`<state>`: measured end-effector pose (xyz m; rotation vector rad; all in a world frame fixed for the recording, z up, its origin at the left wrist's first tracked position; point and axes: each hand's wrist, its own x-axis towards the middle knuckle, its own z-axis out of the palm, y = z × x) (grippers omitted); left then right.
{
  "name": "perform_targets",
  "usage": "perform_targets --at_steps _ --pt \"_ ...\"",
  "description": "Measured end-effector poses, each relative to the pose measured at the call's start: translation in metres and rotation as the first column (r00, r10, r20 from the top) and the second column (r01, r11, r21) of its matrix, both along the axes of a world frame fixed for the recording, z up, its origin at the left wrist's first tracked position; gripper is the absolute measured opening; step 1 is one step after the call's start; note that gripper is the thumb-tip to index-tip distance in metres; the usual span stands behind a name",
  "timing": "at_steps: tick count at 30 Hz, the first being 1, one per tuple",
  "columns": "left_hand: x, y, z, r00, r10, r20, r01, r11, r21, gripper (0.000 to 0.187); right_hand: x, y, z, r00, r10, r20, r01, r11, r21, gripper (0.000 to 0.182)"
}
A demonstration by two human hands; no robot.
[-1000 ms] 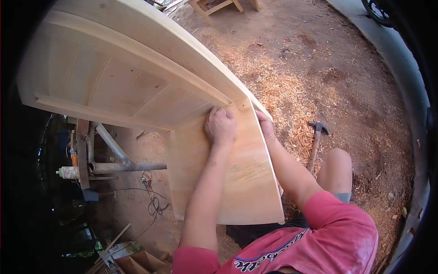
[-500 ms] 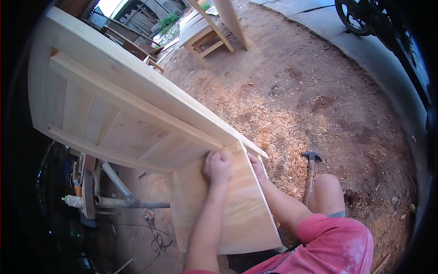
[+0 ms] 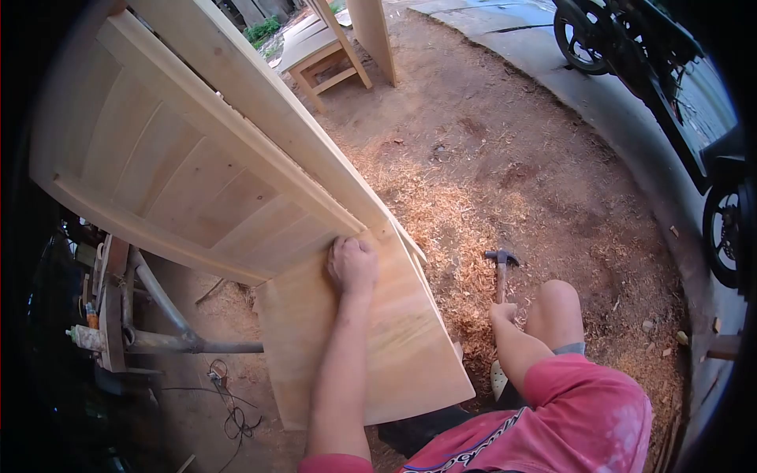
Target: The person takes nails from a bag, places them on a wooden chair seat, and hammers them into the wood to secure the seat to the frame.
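My left hand [image 3: 353, 265] is closed in a fist against a light plywood board [image 3: 394, 335], close to the corner where it meets a long slatted wooden panel [image 3: 189, 158]. Whatever is inside those fingers, if anything, is hidden. Down on the right, my right hand [image 3: 503, 311] is closed round the handle of a claw hammer [image 3: 501, 272], whose dark head points away from me over the wood shavings. A long plank [image 3: 292, 130] runs along the panel's upper edge, with a narrow gap between them.
A wooden chair [image 3: 323, 55] stands on the dirt ground at the back. A motorcycle [image 3: 631, 71] is parked on the concrete strip to the right. Metal tubing [image 3: 165, 303] and a tangled cable [image 3: 235, 418] lie to the left. Wood shavings [image 3: 441, 213] cover the ground.
My right hand has left the board's far edge and taken hold of the hammer handle. My left fist stays on the board. The plank and panel now show a wider gap.
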<state>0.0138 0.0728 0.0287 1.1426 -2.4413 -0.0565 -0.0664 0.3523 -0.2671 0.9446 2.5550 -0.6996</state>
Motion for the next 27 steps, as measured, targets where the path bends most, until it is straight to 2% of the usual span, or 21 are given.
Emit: perform_targets --at_steps 2,5,7,9,10,11,12,14,16,17,19,20,21,23,24,25,26,27 --pt "-0.003 -0.003 0.002 1.0 -0.006 -0.006 0.006 1.0 -0.027 0.03 0.015 0.01 -0.002 0.976 0.091 0.199 -0.099 0.995 0.027 0.02" --pt "0.0 -0.001 -0.001 1.0 0.0 0.003 0.0 0.999 -0.032 0.025 0.028 0.009 0.005 0.95 0.221 0.218 -0.247 0.964 0.098 0.021" --pt "-0.002 -0.003 -0.003 0.998 -0.016 -0.053 0.014 0.999 -0.036 0.027 0.03 0.016 0.015 0.929 0.294 0.225 -0.322 0.941 0.1 0.022" --pt "-0.004 -0.003 0.001 0.998 -0.016 -0.056 0.015 1.0 -0.01 0.029 0.026 0.025 0.026 0.904 0.365 0.222 -0.378 0.926 0.019 0.023" --pt "-0.003 -0.002 0.003 0.998 -0.016 -0.06 0.017 1.0 0.011 0.031 0.025 0.028 0.03 0.898 0.381 0.221 -0.361 0.924 -0.128 0.024" --pt "-0.002 0.0 0.005 0.998 -0.017 -0.068 0.018 1.0 0.017 0.031 0.022 0.03 -0.015 0.918 0.258 0.3 -0.068 0.85 -0.523 0.022" --pt "-0.002 0.003 0.007 0.997 -0.021 -0.071 0.022 1.0 0.016 0.033 0.013 0.034 -0.061 0.895 0.172 0.412 0.25 0.57 -0.783 0.022" --pt "-0.004 0.004 0.009 0.995 -0.028 -0.093 0.029 1.0 0.01 0.035 -0.001 -0.004 0.024 0.877 0.167 0.451 0.381 0.331 -0.863 0.022" --pt "-0.004 0.003 0.004 0.992 -0.027 -0.119 0.023 0.999 -0.033 0.037 -0.037 -0.023 0.066 0.804 0.045 0.593 0.589 -0.192 -0.785 0.022" --pt "-0.004 0.004 0.006 0.991 -0.029 -0.13 0.026 0.999 -0.025 0.037 -0.059 -0.022 0.082 0.806 0.013 0.591 0.575 -0.256 -0.777 0.021" --pt "-0.002 0.003 0.008 0.993 -0.052 -0.108 0.054 0.998 0.014 0.038 -0.069 -0.012 0.117 0.824 0.107 0.556 0.566 -0.114 -0.817 0.016" --pt "-0.003 0.003 0.007 0.992 -0.047 -0.117 0.05 0.998 0.025 0.038 -0.033 -0.006 0.161 0.957 0.145 0.25 0.216 0.214 -0.953 0.014" --pt "-0.004 0.002 0.005 0.985 -0.054 -0.165 0.064 0.996 0.057 0.04 -0.013 0.012 0.149 0.942 0.324 -0.084 -0.24 0.476 -0.846 0.017" --pt "-0.009 0.0 0.0 0.971 -0.04 -0.234 0.068 0.991 0.114 0.043 0.002 0.042 0.163 0.901 0.368 -0.231 -0.374 0.389 -0.842 0.02" --pt "-0.011 -0.004 -0.002 0.953 -0.099 -0.285 0.131 0.987 0.096 0.041 -0.009 0.047 0.182 0.914 0.382 -0.137 -0.26 0.292 -0.92 0.02" --pt "-0.006 -0.004 -0.008 0.933 -0.163 -0.32 0.198 0.977 0.082 0.039 -0.012 0.034 0.231 0.936 0.29 -0.197 -0.255 0.175 -0.951 0.018" --pt "-0.002 0.0 -0.012 0.933 -0.161 -0.32 0.206 0.972 0.111 0.039 -0.02 0.022 0.266 0.846 0.323 -0.425 -0.495 0.178 -0.85 0.016" --pt "-0.003 0.0 -0.009 0.907 -0.195 -0.372 0.228 0.973 0.046 0.039 -0.027 0.013 0.292 0.734 0.415 -0.538 -0.659 0.241 -0.713 0.015"
